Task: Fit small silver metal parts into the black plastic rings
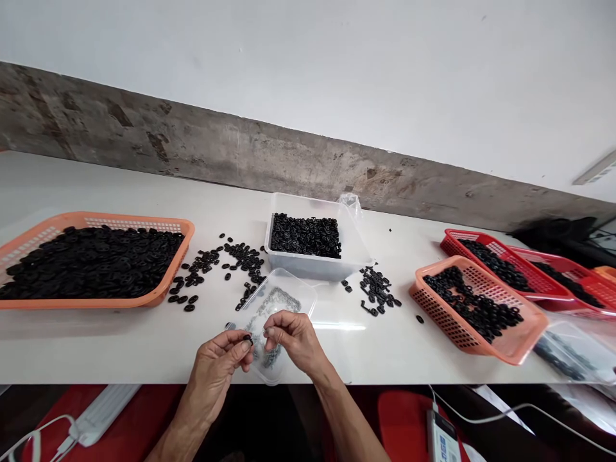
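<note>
My left hand [222, 360] pinches a small black plastic ring [247, 338] between thumb and fingertips at the table's near edge. My right hand [292, 339] is closed in a pinch right beside it; what it holds is too small to make out. Both hands hover over a shallow clear plastic tray [293, 289] holding small grey metal pieces [276, 299]. Loose black rings [231, 263] lie scattered on the white table [144, 346] just beyond the hands.
A large orange basket [158, 295] full of black rings sits at the left. A clear tub [353, 250] of rings stands in the middle, with a small pile [376, 290] beside it. At the right are an orange basket [436, 308], red baskets [450, 247] and a clear tray [577, 350].
</note>
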`<state>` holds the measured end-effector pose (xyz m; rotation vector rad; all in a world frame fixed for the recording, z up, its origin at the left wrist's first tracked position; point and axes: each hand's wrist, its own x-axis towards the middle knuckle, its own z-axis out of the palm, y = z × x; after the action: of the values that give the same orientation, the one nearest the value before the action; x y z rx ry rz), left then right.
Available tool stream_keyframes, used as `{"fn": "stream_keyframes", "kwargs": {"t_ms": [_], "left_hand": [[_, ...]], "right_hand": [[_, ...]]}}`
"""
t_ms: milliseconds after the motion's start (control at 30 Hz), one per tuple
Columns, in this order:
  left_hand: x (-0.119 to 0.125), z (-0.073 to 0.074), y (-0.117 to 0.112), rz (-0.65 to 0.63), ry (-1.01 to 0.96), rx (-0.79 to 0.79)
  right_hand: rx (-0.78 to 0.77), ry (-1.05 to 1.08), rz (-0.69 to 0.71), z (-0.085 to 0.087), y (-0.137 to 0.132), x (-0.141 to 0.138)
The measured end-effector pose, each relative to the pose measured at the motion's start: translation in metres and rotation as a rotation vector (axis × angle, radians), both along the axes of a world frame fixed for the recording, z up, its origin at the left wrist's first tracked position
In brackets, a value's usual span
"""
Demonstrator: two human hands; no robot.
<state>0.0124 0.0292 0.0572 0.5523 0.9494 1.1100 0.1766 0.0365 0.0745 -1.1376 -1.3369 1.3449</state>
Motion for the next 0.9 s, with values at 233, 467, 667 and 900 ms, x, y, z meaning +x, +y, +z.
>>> {"fn": "stream_keyframes", "kwargs": {"t_ms": [233,467,667,900], "left_hand": [[0.000,0.011,-0.009,-0.010,0.016,0.011],[-0.001,0.010,-0.009,0.003,0.044,0.050],[0.007,0.000,0.002,-0.030,0.071,0.112],[0.011,-0.006,0.011,-0.053,0.096,0.137]], "right_hand": [[0.038,-0.020,0.021,0.015,-0.022,-0.008],[0.114,-0.105,-0.019,0.014,-0.022,-0.012],[0.139,-0.201,-0.025,0.002,-0.010,-0.010],[0.169,-0.629,0.018,0.005,0.003,0.002]]}}
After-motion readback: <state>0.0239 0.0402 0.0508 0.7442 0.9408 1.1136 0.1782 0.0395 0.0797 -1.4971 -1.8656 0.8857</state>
